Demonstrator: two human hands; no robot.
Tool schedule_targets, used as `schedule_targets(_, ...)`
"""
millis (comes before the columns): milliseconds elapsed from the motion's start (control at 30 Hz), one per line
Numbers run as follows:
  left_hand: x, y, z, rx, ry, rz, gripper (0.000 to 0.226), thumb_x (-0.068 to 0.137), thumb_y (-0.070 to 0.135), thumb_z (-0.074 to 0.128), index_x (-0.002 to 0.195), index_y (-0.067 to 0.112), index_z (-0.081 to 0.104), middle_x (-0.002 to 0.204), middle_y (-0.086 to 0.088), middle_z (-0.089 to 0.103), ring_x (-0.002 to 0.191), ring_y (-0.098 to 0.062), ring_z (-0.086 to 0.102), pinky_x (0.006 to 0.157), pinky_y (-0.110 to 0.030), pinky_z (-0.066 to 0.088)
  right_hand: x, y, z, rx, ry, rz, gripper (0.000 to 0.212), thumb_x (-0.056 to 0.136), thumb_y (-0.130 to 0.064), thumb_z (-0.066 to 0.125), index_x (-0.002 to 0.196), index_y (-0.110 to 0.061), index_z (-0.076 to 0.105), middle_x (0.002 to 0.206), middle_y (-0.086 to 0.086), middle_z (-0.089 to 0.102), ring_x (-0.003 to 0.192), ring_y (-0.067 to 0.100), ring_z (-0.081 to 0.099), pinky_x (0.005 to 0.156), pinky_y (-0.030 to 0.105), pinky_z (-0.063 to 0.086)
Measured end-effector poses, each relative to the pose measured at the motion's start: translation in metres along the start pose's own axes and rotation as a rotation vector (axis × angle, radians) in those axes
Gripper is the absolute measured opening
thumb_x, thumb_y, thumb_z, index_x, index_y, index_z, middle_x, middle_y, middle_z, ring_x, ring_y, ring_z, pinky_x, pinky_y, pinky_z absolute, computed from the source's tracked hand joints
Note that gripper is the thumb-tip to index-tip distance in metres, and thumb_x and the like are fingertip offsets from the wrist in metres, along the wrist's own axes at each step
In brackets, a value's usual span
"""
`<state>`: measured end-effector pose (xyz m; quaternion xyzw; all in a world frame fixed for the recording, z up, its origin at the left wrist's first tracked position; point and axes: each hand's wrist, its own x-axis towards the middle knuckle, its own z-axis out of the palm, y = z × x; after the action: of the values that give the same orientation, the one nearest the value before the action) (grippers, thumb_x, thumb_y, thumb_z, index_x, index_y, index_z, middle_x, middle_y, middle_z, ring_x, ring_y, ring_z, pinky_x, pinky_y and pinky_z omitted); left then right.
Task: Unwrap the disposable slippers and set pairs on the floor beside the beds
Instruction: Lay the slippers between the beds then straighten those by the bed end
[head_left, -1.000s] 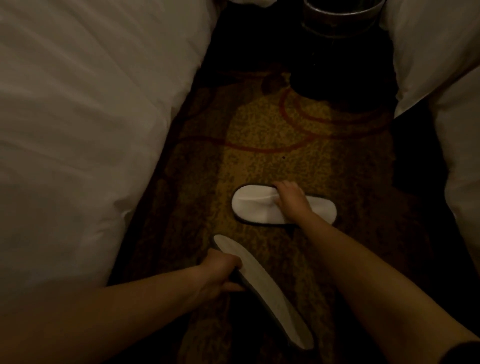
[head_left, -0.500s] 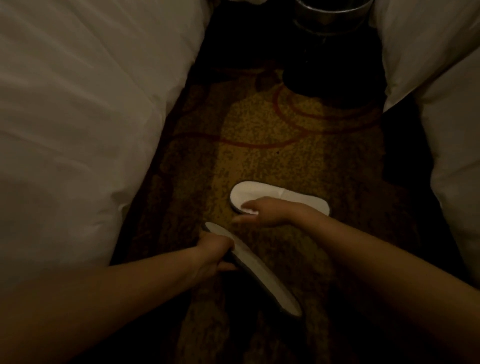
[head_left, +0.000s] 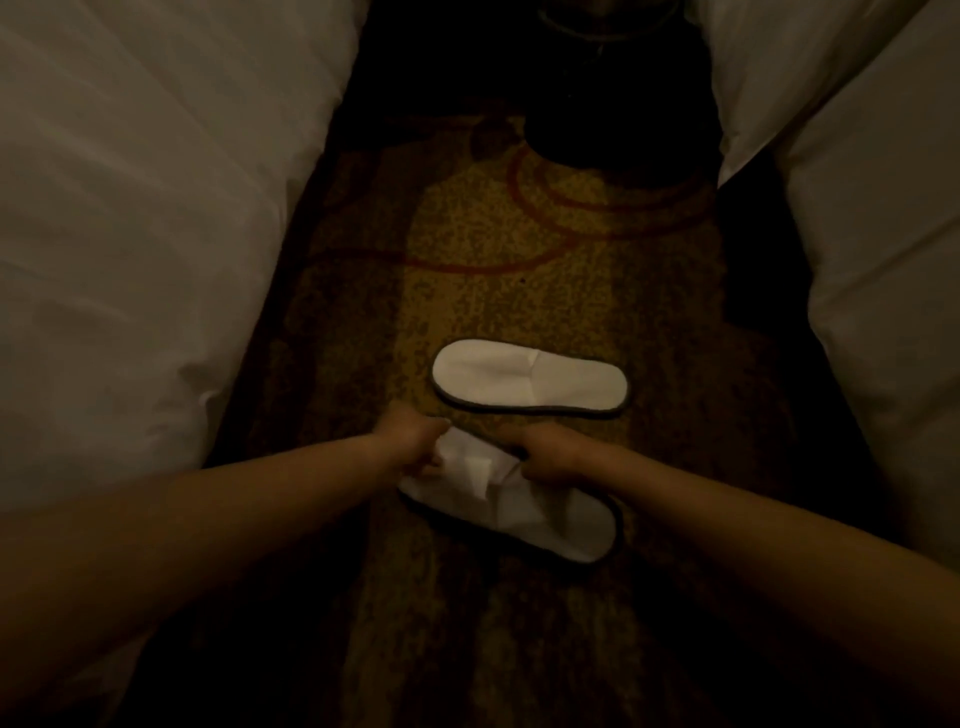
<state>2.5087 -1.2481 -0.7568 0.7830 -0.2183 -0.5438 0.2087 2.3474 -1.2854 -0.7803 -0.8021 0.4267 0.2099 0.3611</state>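
Note:
Two white disposable slippers with dark edging lie on the patterned carpet between two beds. The far slipper (head_left: 530, 378) lies flat, toe to the left, with no hand on it. The near slipper (head_left: 540, 512) lies just in front of it, toe end to the left. My left hand (head_left: 410, 439) grips the left side of its toe cover. My right hand (head_left: 540, 449) pinches the right side of the same cover, and the white fabric is crumpled between the two hands.
A white-covered bed (head_left: 135, 218) fills the left side and another white bed (head_left: 872, 218) the right. A dark round bin (head_left: 618, 104) stands on the carpet (head_left: 498, 270) at the far end of the aisle.
My right hand left the far slipper and came to the near one. The near slipper, held sole-up by my left hand, now lies top-up on the carpet with both hands on its toe cover.

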Motion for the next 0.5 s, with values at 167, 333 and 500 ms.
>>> schedule_targets(167, 0.035, -0.015, -0.009, 1.345, -0.018, 0.688, 0.091, 0.08, 0.054, 0.06, 0.15, 0.025, 0.009, 0.154, -0.012, 0.02, 0.14, -0.032, 0.022, 0.11, -0.049, 0.031, 0.01, 0.027, 0.026, 0.045, 0.088, 0.054, 0.041, 0.091, -0.007, 0.044, 0.131, -0.01, 0.048, 0.136, 0.016, 0.048, 0.121, 0.032, 0.048, 0.098, 0.035, 0.04)
schedule_targets(333, 0.051, -0.057, 0.013, 1.6, -0.219, 0.744, 0.109, 0.073, 0.063, 0.061, 0.15, 0.023, -0.005, 0.16, -0.009, 0.002, 0.146, -0.03, 0.006, 0.117, -0.053, 0.013, 0.016, 0.039, 0.054, -0.144, 0.316, 0.063, 0.037, 0.092, -0.019, 0.046, 0.127, -0.007, 0.043, 0.13, 0.017, 0.043, 0.119, 0.031, 0.04, 0.096, 0.038, 0.037)
schedule_targets(500, 0.057, -0.074, 0.009, 1.606, -0.162, 0.771, 0.11, 0.073, 0.055, 0.066, 0.15, 0.019, -0.003, 0.16, -0.009, -0.003, 0.146, -0.031, 0.001, 0.117, -0.05, 0.013, 0.006, 0.04, 0.083, -0.265, 0.282, -0.055, 0.101, 0.075, -0.062, 0.057, 0.146, -0.005, 0.011, 0.144, 0.018, 0.029, 0.13, 0.032, 0.03, 0.111, 0.04, 0.021)
